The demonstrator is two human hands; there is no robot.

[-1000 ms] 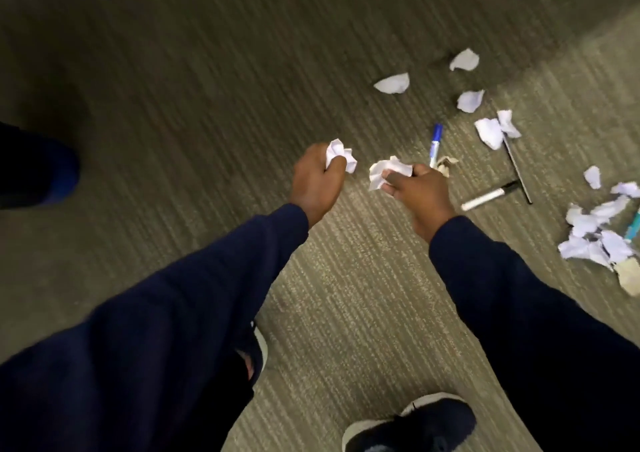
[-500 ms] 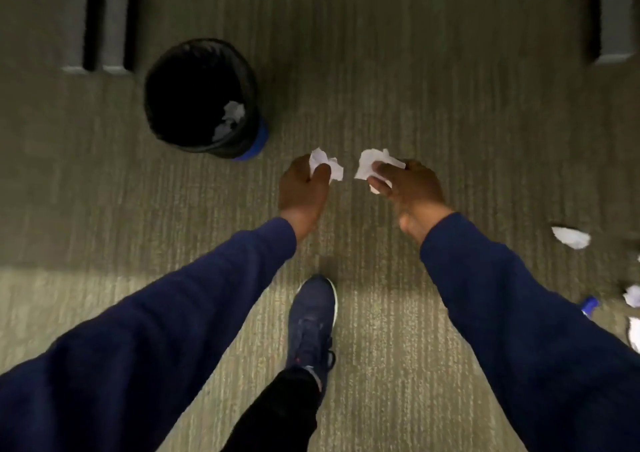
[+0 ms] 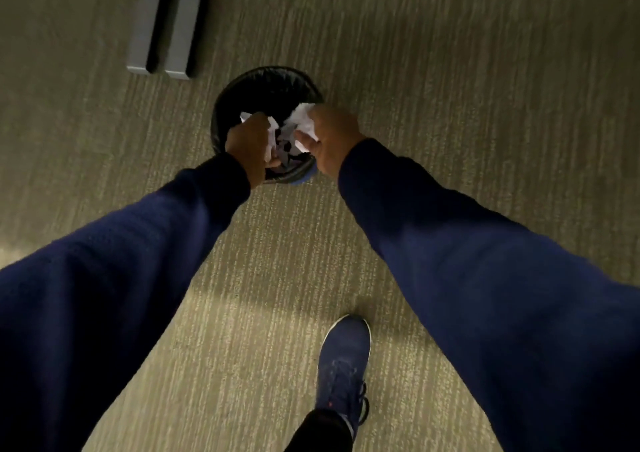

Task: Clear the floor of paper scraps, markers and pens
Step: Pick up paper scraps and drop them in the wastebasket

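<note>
Your left hand (image 3: 248,146) is curled tight on a crumpled paper scrap (image 3: 272,137), white bits poking out above and beside the knuckles, directly over the open mouth of the black bin (image 3: 242,94). Your right hand (image 3: 332,139), just beside it over the bin's rim, pinches a second white scrap (image 3: 304,122) between thumb and fingers. More scraps (image 3: 287,150) lie inside the bin, under both hands; a blue shoe (image 3: 343,361) stands on the carpet (image 3: 450,87) well behind your right hand.
</note>
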